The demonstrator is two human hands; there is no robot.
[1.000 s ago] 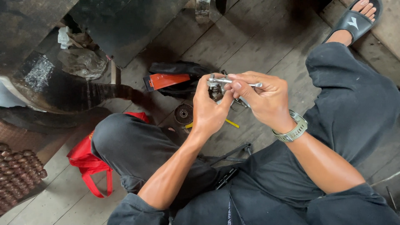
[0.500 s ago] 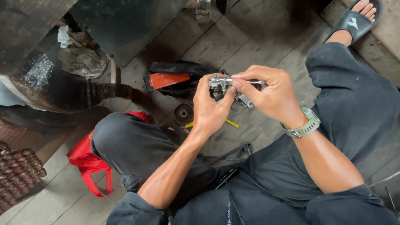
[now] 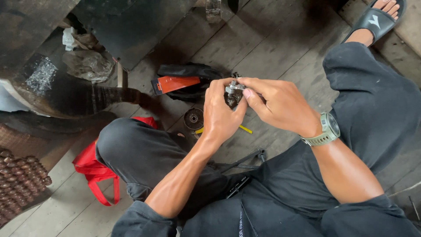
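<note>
The left hand (image 3: 221,112) still holds the small metal part (image 3: 232,90) tight above the wooden floor (image 3: 280,48), and the right hand (image 3: 280,105) has slid a little to the left, its fingertips now pinching the part's top, so the fiddling goes on.

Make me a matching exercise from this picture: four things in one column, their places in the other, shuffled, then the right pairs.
Things:
1. small metal part
2. red bag
3. wristwatch
4. sandal

Places:
A. on the foot at the top right
B. on the wooden floor beside the bent knee
C. pinched between the left hand and right hand
D. around the right wrist

Pairs: 1-C, 2-B, 3-D, 4-A
</note>
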